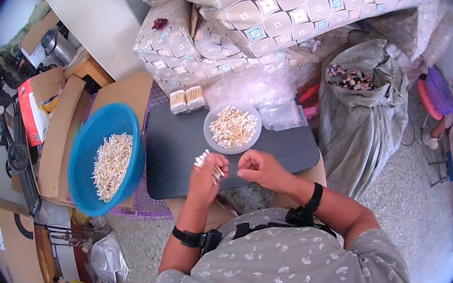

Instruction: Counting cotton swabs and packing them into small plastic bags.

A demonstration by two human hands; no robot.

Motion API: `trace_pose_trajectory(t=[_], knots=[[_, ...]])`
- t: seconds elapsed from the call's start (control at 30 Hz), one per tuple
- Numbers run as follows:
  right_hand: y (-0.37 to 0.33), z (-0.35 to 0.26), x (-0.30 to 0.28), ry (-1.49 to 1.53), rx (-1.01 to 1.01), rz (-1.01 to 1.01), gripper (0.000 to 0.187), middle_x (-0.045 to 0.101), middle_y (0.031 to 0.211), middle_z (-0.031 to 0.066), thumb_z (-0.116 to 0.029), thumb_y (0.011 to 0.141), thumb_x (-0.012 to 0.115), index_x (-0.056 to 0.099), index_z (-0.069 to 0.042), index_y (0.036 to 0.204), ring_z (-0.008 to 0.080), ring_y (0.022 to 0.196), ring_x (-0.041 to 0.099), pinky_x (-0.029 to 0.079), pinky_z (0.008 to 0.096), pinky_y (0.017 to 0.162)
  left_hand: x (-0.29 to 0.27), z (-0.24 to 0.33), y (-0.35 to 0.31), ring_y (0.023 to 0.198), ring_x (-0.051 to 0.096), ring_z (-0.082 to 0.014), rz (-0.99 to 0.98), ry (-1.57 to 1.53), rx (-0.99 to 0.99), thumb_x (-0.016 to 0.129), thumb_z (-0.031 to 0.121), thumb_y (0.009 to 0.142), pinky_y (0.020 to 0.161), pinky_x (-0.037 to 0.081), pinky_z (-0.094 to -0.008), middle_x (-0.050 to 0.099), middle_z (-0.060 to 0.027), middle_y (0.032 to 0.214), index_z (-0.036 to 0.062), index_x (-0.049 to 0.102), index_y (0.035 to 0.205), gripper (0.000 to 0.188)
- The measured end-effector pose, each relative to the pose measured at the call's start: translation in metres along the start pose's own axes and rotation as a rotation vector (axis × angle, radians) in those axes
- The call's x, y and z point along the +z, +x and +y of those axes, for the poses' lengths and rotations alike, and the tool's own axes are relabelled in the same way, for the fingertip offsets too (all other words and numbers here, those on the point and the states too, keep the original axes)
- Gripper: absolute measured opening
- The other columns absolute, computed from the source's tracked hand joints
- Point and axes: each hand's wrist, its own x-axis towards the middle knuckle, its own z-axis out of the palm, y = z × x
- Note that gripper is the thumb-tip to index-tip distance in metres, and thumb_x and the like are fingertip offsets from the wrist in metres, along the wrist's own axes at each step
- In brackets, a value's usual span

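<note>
Over the near edge of the dark tabletop [178, 164], my left hand [205, 175] is closed around a small bunch of cotton swabs [202, 158], whose white tips stick out above and below the fingers. Just to its right, my right hand [262, 168] has its fingers curled in toward the thumb; whatever they may pinch is too small to make out. Beyond both hands stands a translucent white bowl [256, 138] heaped with loose cotton swabs [233, 126]. Two packed bundles of swabs [186, 99] sit at the table's far left corner. Clear plastic bags [266, 94] lie at the far right.
A large blue basin [80, 171] full of swabs leans at the table's left, near cardboard boxes [57, 145]. A patterned sofa [301, 13] borders the far side. To the right stands a grey cloth sack [359, 119] with coloured fabric inside.
</note>
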Motion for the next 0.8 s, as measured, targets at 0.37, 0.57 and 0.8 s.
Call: trace_pose_trajectory(t=[0.37,0.57,0.8], knots=[[0.049,-0.012,-0.075,-0.575,-0.223,0.272,0.017,0.062,0.086,0.0142,-0.015,0.081,0.061,0.06,-0.003,0.093,0.0279,0.078,0.06,0.048,0.036,0.071,-0.065,-0.017,0.039,0.052,0.037,-0.0045,0.325,0.47,0.046,0.046,0.022,0.097,0.047,0.033,-0.0193,0.042,0.0057,0.063,0.0078,0.058,0.102,0.019],[0.089,-0.016,-0.092,-0.939,-0.46,0.31,0.018,0.059,0.098,0.0142,-0.015,0.077,0.062,0.063,-0.006,0.092,0.0329,0.097,0.052,0.043,0.0403,0.086,-0.083,-0.044,0.047,0.056,0.044,-0.0079,0.301,1.011,0.429,0.045,0.016,0.095,0.052,0.037,-0.0272,0.047,-0.0002,0.063,0.0051,0.059,0.098,0.018],[0.122,0.0,-0.087,-1.215,-0.42,0.146,0.016,0.057,0.113,0.0102,-0.015,0.076,0.062,0.066,-0.009,0.089,0.0295,0.113,0.046,0.041,0.0427,0.09,-0.086,-0.049,0.046,0.054,0.044,-0.0113,0.346,0.989,0.387,0.046,0.019,0.095,0.052,0.037,-0.0297,0.046,-0.0023,0.06,0.0058,0.06,0.096,0.019]])
